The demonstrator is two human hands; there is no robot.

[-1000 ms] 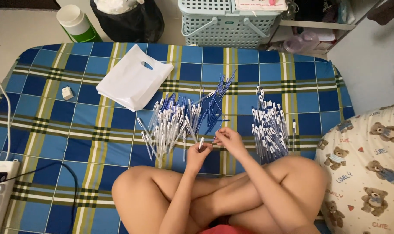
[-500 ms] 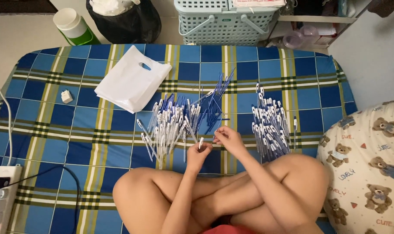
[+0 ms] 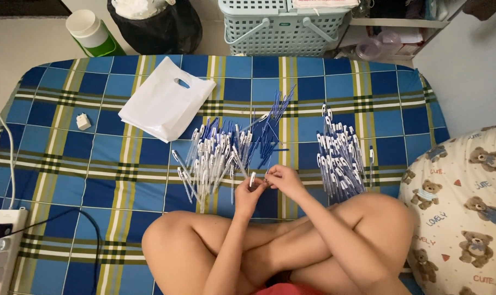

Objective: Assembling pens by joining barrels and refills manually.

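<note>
Pen point(image 3: 253, 180) pinched between both our hands, over the blanket's point(image 3: 122, 164) near edge.
Left hand point(image 3: 250, 192) and right hand point(image 3: 283, 179) grip it, roughly upright; loose pen pile point(image 3: 218, 155) lies just left, sorted pens point(image 3: 339, 155) right.

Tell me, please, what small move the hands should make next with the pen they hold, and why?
Probably press the two parts together. The left hand holds a white pen barrel and the right hand meets it at the tip. A pile of loose parts lies ahead, and a neater pile of pens lies to the right, where this one would likely go.
</note>
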